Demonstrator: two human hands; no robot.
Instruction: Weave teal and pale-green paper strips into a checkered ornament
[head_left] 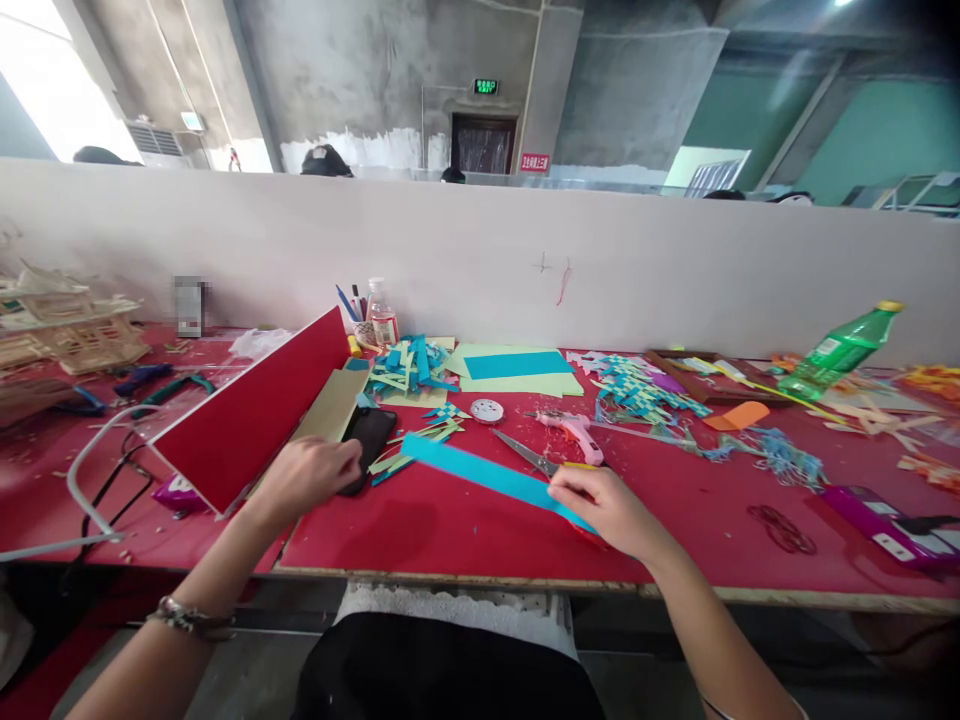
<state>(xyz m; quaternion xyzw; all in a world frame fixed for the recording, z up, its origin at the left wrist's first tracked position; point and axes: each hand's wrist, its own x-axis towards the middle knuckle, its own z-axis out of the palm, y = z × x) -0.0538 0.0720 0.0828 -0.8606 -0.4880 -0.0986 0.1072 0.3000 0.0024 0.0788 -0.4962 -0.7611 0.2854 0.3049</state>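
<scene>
Pinched in my right hand [604, 508] is the near end of a wide blue paper strip [476, 473], which slants away to the left over the red tabletop. Scissors [529, 455] lie just beyond that hand, their handles partly hidden by it. My left hand [311, 478] is closed beside a black phone [371, 440]; whatever its fingers may hold is hidden. Thin cut strips [420, 450] in green and blue lie between the phone and the blue strip. Farther back, a blue paper piece [517, 366] rests on light green sheets [559, 383].
A red upright panel [259, 410] stands left. Behind lie a pile of paper strips [412, 365], a white tape roll [487, 410], a pink glue gun [574, 432] and woven paper pieces [637, 385]. Right are a tilted green bottle [844, 350] and purple power strip [889, 525].
</scene>
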